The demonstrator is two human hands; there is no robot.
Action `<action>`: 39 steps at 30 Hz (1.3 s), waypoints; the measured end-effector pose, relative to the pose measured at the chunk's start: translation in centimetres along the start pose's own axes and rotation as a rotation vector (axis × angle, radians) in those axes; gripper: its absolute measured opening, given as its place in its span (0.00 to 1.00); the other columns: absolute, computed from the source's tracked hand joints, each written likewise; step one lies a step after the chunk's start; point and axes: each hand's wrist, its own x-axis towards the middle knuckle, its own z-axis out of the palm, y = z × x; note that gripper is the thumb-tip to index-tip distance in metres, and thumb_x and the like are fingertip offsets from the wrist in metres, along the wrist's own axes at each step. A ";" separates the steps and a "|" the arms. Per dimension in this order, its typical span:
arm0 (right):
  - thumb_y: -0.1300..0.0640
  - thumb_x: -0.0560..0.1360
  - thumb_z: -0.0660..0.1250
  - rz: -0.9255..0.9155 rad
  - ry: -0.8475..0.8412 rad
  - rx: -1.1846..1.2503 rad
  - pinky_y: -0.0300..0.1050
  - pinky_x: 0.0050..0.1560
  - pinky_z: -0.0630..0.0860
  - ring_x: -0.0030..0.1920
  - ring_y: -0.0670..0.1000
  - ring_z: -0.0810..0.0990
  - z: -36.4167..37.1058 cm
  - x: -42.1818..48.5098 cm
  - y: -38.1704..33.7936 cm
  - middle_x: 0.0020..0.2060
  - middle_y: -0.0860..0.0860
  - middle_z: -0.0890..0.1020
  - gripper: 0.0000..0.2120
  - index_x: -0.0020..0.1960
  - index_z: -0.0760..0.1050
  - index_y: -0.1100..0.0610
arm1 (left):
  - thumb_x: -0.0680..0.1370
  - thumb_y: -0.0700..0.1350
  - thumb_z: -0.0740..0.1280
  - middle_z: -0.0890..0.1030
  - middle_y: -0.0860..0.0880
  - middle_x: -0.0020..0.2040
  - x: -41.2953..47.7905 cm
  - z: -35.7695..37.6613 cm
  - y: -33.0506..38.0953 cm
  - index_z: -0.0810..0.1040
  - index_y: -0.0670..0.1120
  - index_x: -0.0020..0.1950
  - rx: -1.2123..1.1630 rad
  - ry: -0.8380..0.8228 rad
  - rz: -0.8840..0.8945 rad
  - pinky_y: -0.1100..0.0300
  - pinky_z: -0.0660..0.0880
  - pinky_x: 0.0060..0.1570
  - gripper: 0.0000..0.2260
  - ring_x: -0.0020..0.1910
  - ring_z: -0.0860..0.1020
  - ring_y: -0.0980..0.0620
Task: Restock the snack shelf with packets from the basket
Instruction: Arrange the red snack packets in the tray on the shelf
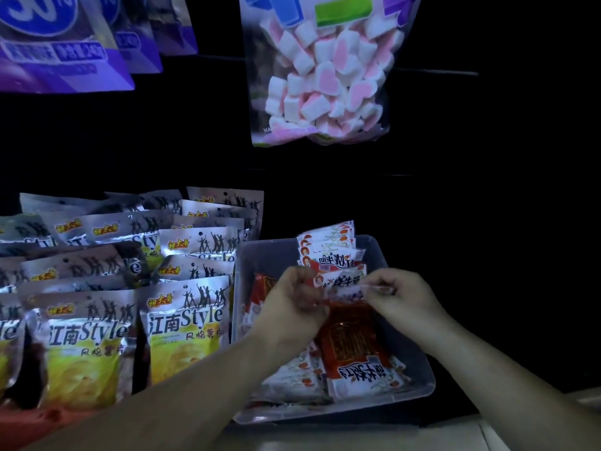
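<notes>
A clear plastic basket (419, 388) sits on the shelf at lower right and holds several red-and-white snack packets. Some packets (328, 245) stand upright at its back and others (357, 356) lie flat in front. Over the basket's middle, my left hand (292, 304) and my right hand (400, 297) both pinch one small red-and-white packet (343, 286) by its left and right ends. The packet sits just in front of the upright row.
Rows of silver-and-yellow chip bags (182, 323) fill the shelf left of the basket. A bag of pink-and-white marshmallows (322, 76) hangs above the basket, and purple bags (65, 43) hang at upper left. The surroundings are dark.
</notes>
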 end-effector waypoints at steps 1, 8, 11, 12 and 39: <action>0.65 0.78 0.69 -0.036 0.017 -0.106 0.33 0.43 0.76 0.42 0.38 0.81 -0.3 0.2 0.5 0.40 0.44 0.85 0.14 0.40 0.82 0.48 | 0.78 0.30 0.68 0.81 0.47 0.43 0.1 0.2 -0.3 0.75 0.44 0.60 0.024 -0.043 -0.040 0.70 0.77 0.35 0.15 0.36 0.79 0.56; 0.44 0.70 0.65 0.037 -0.318 -0.420 0.50 0.50 0.84 0.45 0.42 0.84 -1.1 -0.8 1.0 0.41 0.38 0.85 0.08 0.44 0.83 0.39 | 0.78 0.30 0.68 0.85 0.45 0.52 0.2 0.6 -1.3 0.79 0.44 0.62 0.161 -0.142 -0.173 0.61 0.80 0.36 0.15 0.41 0.82 0.52; 0.34 0.70 0.62 0.070 -0.326 -0.337 0.56 0.50 0.83 0.43 0.46 0.85 -0.6 -0.9 0.4 0.39 0.41 0.85 0.17 0.44 0.82 0.43 | 0.76 0.26 0.65 0.84 0.48 0.55 -0.2 0.0 -0.6 0.78 0.47 0.63 0.204 -0.183 -0.231 0.58 0.79 0.27 0.21 0.38 0.85 0.51; 0.34 0.73 0.62 0.047 -0.257 -0.306 0.57 0.49 0.83 0.43 0.48 0.84 -0.2 -0.7 0.6 0.39 0.43 0.85 0.17 0.45 0.82 0.45 | 0.77 0.26 0.63 0.84 0.48 0.54 -0.3 -0.1 -0.3 0.78 0.47 0.61 0.222 -0.177 -0.231 0.60 0.76 0.24 0.20 0.36 0.85 0.50; 0.53 0.72 0.79 -0.318 0.248 -0.763 0.49 0.51 0.79 0.56 0.54 0.80 2.6 4.4 2.7 0.52 0.45 0.84 0.14 0.57 0.86 0.48 | 0.81 0.32 0.62 0.84 0.48 0.44 0.4 -1.0 -1.6 0.82 0.46 0.48 0.080 0.126 -0.133 0.61 0.80 0.36 0.13 0.34 0.79 0.51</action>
